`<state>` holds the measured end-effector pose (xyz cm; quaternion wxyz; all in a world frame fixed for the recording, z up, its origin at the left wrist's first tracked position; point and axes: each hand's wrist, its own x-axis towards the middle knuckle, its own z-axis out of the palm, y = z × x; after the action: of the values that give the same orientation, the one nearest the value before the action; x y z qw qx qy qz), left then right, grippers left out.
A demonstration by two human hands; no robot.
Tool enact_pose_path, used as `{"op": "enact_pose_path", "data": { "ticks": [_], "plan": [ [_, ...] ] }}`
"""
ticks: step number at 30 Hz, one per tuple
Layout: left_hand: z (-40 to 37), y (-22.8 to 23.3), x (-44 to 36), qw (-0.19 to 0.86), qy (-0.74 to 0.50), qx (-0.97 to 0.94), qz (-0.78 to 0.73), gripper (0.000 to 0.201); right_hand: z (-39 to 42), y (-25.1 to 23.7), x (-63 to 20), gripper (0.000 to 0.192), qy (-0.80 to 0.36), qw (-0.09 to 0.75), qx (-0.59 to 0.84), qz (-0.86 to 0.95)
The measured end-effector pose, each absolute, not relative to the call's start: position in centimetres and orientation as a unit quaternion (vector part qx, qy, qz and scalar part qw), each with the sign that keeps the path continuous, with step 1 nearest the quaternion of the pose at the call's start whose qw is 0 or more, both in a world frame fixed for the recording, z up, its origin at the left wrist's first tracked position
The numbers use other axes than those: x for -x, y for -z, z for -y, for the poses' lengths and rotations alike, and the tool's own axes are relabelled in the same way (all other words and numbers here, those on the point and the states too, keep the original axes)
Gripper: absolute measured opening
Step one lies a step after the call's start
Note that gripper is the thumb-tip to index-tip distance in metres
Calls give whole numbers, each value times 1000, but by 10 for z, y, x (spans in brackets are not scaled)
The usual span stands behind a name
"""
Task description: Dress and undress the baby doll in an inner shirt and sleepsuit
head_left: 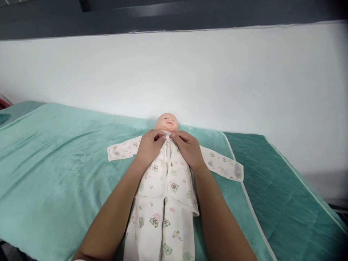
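Nearest me the printed trousers [160,232] run off the bottom edge, then the white printed top [168,174] on the baby doll [166,122], lying face up on the mint towel [54,163] over a green quilted mattress [285,188]. My left hand [149,146] and right hand [189,148] meet at the collar, fingers [159,136] pinched on the front edges under the chin. I'd judge: keep both edges level, pull snug, fasten without bunching. White wall [217,72] behind.

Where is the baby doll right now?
In the head view the baby doll lies face up in the middle of the green towel, head toward the white wall, with the left hand and right hand at its collar.
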<state>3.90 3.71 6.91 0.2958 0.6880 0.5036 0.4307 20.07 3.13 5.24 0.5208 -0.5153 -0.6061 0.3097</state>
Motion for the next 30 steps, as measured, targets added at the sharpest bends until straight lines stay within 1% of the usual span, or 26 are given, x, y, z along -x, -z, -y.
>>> {"op": "enact_pose_path", "data": {
  "ticks": [4, 13, 19, 24, 30],
  "plan": [
    [-40, -66, -38, 292, -428, -703, -488, 28, -31, -53, -199, 26, -311, 520, 523, 599],
    [-37, -72, -42, 292, -411, -694, -514, 17, -32, -53, -198, 24, -334, 520, 534, 578],
    [-42, -71, -42, 329, -419, -676, -509, 17, -33, -51, -197, 22, -337, 537, 523, 570],
    [-48, -66, -41, 347, -438, -660, -502, 10, -32, -53, -197, 23, -352, 528, 528, 564],
    [-49, -60, -41, 365, -460, -666, -460, 14, -31, -57, -198, 28, -354, 509, 540, 569]
  ]
}}
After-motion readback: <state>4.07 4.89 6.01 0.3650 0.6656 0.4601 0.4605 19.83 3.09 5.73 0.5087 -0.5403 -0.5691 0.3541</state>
